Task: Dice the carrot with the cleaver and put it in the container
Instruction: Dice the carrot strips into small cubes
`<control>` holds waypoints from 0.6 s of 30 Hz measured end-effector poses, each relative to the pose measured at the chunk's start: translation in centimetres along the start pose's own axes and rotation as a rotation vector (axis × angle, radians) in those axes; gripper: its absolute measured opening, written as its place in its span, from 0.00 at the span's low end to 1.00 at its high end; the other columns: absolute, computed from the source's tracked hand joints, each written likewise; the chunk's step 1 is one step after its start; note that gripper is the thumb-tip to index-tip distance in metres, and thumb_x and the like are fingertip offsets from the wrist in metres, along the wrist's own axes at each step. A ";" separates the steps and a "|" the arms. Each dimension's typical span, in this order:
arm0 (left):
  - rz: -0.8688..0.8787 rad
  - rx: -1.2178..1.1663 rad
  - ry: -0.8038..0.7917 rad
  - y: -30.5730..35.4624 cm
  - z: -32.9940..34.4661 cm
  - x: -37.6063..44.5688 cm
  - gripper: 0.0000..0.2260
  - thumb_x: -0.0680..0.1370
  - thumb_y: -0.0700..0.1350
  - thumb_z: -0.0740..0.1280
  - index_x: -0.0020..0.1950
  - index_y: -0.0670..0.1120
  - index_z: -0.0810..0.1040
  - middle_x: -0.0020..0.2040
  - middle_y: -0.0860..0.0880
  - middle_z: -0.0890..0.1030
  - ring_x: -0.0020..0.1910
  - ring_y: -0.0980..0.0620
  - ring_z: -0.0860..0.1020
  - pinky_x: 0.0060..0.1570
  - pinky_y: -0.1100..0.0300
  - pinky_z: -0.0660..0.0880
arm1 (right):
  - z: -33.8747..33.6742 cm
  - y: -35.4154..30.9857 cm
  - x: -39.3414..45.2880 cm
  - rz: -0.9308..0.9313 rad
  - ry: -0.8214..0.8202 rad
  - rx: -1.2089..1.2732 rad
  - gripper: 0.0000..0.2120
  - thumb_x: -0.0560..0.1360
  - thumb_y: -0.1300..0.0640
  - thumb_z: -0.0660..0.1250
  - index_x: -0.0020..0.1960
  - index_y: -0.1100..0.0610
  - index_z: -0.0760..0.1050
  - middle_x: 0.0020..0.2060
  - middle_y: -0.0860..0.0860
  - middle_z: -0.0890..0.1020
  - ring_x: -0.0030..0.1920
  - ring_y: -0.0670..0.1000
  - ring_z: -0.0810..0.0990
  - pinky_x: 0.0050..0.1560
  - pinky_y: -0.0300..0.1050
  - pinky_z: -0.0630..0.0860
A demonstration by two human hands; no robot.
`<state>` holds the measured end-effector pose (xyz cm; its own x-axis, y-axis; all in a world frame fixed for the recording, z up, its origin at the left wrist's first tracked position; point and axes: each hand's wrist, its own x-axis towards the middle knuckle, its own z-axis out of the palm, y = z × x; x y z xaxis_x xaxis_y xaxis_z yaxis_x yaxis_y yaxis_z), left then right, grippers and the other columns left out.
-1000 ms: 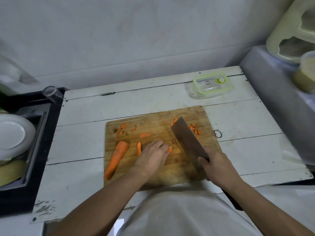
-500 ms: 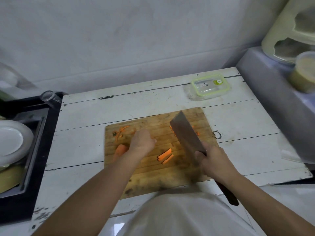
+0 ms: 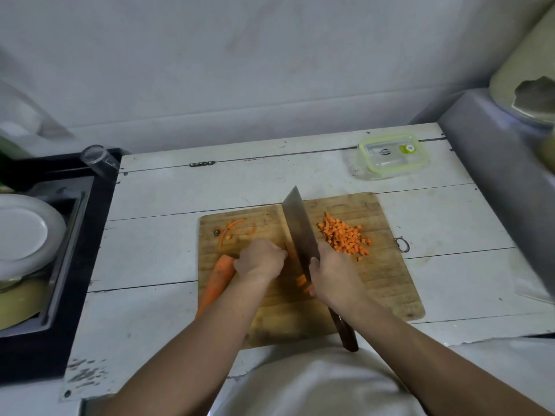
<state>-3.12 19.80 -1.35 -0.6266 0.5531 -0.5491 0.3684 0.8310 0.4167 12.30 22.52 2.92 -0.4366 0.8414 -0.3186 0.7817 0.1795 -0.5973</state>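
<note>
White planks carry the cutting board (image 3: 390,295), where the left hand (image 3: 260,259) pins carrot strips (image 3: 290,251) against the cleaver (image 3: 298,226) gripped by the right hand (image 3: 333,271); knuckles risk a nick, with the container (image 3: 392,155) well apart.

No lettering can be read; the clear plastic container with a green-rimmed lid (image 3: 392,156) bears a dark round mark and a green round sticker, both illegible.
</note>
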 end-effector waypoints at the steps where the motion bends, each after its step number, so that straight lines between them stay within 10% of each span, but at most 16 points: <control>1: 0.001 0.002 0.007 0.0 0.0 -0.1 0.12 0.79 0.58 0.69 0.36 0.57 0.80 0.49 0.53 0.84 0.57 0.45 0.78 0.60 0.46 0.67 | 0.1 0.0 0.0 -0.003 0.007 -0.008 0.08 0.83 0.54 0.59 0.58 0.56 0.72 0.39 0.52 0.82 0.36 0.52 0.84 0.38 0.53 0.83; 18: 0.009 -0.017 0.088 0.6 0.5 -1.5 0.09 0.81 0.55 0.65 0.47 0.58 0.85 0.49 0.54 0.81 0.60 0.46 0.72 0.60 0.44 0.64 | -0.2 -1.2 1.3 0.024 -0.028 0.027 0.08 0.83 0.57 0.59 0.60 0.56 0.73 0.39 0.51 0.82 0.32 0.48 0.84 0.32 0.42 0.82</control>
<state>-1.61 19.51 -0.60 -0.6817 0.5522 -0.4800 0.3625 0.8247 0.4341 10.91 23.52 3.33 -0.4310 0.8303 -0.3533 0.7798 0.1457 -0.6088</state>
